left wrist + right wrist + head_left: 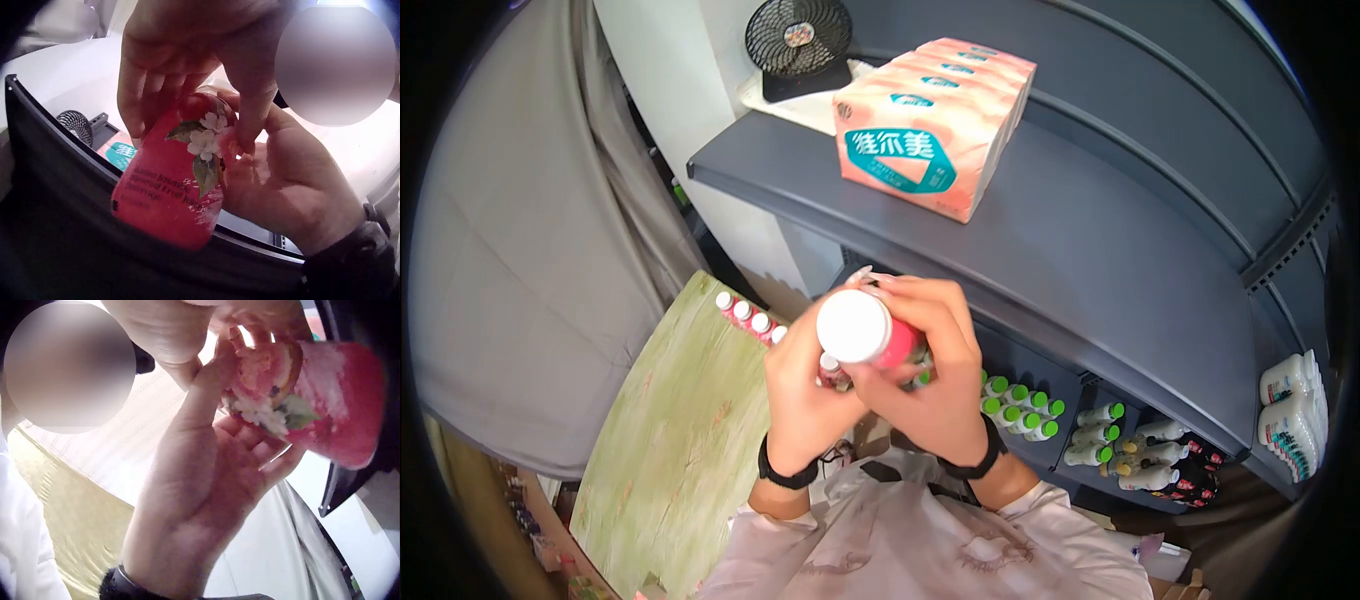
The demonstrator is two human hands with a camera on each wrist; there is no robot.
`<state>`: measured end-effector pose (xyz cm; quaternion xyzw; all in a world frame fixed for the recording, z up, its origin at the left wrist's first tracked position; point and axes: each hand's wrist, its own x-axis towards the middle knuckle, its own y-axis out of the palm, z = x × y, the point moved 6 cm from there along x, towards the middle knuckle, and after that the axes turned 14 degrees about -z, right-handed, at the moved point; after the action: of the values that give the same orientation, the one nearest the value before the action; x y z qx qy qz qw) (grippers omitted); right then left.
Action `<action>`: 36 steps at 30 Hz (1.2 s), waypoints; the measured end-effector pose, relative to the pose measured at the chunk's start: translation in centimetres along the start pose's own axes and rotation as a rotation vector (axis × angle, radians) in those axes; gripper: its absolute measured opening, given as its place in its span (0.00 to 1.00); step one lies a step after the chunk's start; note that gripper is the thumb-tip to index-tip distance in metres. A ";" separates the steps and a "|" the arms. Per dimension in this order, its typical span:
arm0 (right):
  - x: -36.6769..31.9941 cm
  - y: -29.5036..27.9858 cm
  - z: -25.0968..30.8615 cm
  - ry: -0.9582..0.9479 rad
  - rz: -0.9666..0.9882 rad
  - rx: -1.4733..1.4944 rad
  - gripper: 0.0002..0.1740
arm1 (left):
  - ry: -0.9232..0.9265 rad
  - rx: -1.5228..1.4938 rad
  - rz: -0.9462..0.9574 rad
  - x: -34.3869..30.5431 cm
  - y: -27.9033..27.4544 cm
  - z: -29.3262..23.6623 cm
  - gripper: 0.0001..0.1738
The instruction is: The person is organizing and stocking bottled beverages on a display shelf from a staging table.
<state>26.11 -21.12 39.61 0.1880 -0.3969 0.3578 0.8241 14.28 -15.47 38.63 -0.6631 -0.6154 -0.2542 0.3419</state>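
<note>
Both hands grip one pink bottle [900,345] whose large white cap [855,326] points toward the head camera. The left hand [808,395] wraps one side, and the right hand [935,385] curls round the other. In the left wrist view the pink label of the bottle [165,187] shows white flowers and dark print; the left hand [187,37] comes from above, the right hand [294,181] from the right. The right wrist view shows the bottle [347,394] tilted sideways, with the left hand [194,487] beneath it and the right hand [162,328] above.
A tissue pack [910,150] and a black fan [798,40] stand on the grey shelf [1100,250]. White-capped bottles [743,312] line the green table [670,430]. Green-capped bottles [1025,410] fill a lower shelf; white bottles [1288,415] stand at right.
</note>
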 end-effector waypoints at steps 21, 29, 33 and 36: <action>-14.3 17.2 -14.4 0.497 0.407 0.140 0.25 | -0.579 0.151 -0.113 -9.3 -9.8 22.1 0.19; -20.4 21.9 -19.2 0.894 0.549 0.236 0.27 | -0.643 0.235 -0.101 -13.6 -12.3 29.4 0.18; -24.4 23.2 -23.0 0.893 0.530 0.236 0.25 | -0.645 0.229 -0.037 -15.6 -12.2 32.2 0.18; -24.5 22.5 -23.9 1.042 0.553 0.214 0.24 | -0.680 0.214 0.020 -16.3 -11.1 33.5 0.19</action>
<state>11.41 -2.59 6.16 -0.0405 0.0634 0.6419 0.7631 -1.40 -0.17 6.55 -0.6764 -0.7105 0.0502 0.1874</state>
